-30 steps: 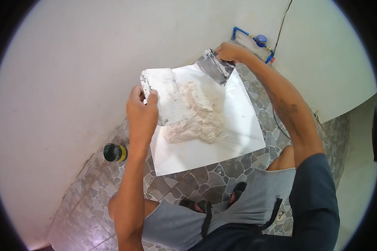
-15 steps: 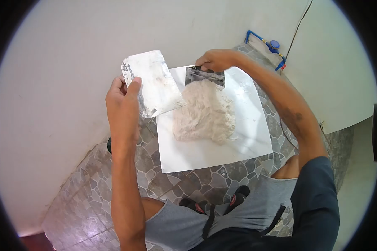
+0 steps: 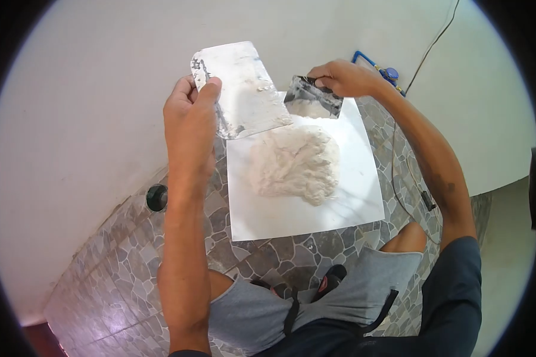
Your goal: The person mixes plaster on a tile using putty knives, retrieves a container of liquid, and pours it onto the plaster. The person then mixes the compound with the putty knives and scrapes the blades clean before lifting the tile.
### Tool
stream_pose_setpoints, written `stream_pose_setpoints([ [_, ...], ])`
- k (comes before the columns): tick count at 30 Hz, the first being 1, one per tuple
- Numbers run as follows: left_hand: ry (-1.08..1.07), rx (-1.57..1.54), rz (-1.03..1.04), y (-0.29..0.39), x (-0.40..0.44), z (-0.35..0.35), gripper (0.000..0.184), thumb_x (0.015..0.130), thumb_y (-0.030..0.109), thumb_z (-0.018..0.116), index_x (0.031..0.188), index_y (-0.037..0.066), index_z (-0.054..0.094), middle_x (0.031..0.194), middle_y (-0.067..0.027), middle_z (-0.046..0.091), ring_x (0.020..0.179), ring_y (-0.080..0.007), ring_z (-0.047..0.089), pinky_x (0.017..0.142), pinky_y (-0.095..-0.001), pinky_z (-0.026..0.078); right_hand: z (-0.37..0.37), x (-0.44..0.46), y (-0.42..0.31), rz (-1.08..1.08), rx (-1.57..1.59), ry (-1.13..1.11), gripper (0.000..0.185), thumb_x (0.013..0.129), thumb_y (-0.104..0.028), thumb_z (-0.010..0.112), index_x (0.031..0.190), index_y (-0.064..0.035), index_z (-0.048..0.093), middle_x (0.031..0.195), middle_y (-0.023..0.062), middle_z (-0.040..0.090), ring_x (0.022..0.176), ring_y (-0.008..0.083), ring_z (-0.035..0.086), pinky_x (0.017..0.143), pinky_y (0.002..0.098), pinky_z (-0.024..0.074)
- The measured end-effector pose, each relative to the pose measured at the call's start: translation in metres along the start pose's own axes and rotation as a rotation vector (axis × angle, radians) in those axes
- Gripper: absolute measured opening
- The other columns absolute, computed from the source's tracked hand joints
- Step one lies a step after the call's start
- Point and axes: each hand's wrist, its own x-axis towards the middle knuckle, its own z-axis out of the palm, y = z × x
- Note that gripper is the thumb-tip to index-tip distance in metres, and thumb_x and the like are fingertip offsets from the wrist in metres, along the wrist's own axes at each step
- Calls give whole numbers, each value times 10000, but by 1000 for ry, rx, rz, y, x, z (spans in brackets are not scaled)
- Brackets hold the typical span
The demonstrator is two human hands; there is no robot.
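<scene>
My left hand (image 3: 190, 116) is closed on the edge of a flat putty board (image 3: 244, 89) with rounded corners, its thumb on the face. White smears and small lumps mark that board. In my right hand (image 3: 342, 78) is a wide dark scraper (image 3: 311, 95), gripped by its top edge, with pale paste on its blade. The scraper is close to the board's right edge. Below them, a mound of off-white putty (image 3: 295, 163) lies spread on a square white panel (image 3: 250, 223).
A pale wall (image 3: 101, 89) rises at the left and back. A dark green round object (image 3: 157, 198) stands by the wall on the stone-patterned floor (image 3: 119, 279). Blue pipework with a meter (image 3: 390, 74) and a cable (image 3: 394, 160) are at the right.
The scraper has lifted off the putty and moved right, now carrying paste. The board in my left hand has moved up and slightly right.
</scene>
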Motion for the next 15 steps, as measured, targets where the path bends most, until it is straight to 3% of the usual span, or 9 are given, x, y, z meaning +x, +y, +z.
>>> stream_pose_setpoints([
  [4, 18, -12, -41, 10, -8, -1, 259, 967, 138, 612, 1127, -66, 604, 891, -18, 603, 752, -63, 521, 677, -235, 450, 33, 65, 55, 101, 70, -57, 326, 907, -99, 576, 1209, -48, 689, 1040, 187, 733, 905, 304, 661, 847, 387, 501],
  [7, 27, 15, -50, 15, -13, -10, 260, 967, 137, 611, 1132, -64, 602, 908, -34, 615, 768, -69, 538, 688, -236, 462, 64, 111, 75, 30, 65, -47, 332, 899, -134, 585, 1199, -43, 694, 1062, 197, 729, 957, 299, 657, 889, 389, 493],
  [10, 30, -25, -36, 20, -17, -18, 268, 967, 139, 609, 1139, -66, 595, 920, -46, 622, 779, -73, 553, 695, -238, 475, 97, 154, 61, -67, 68, -67, 312, 848, -155, 590, 1115, -76, 729, 1003, 153, 741, 933, 304, 674, 862, 391, 509],
  [15, 34, -85, -13, 28, -20, -16, 290, 967, 142, 612, 1155, -76, 581, 936, -57, 627, 793, -78, 573, 703, -243, 491, 140, 216, 15, -256, -27, -207, 284, 869, -154, 604, 1114, -79, 725, 1036, 145, 732, 956, 310, 668, 857, 399, 510],
])
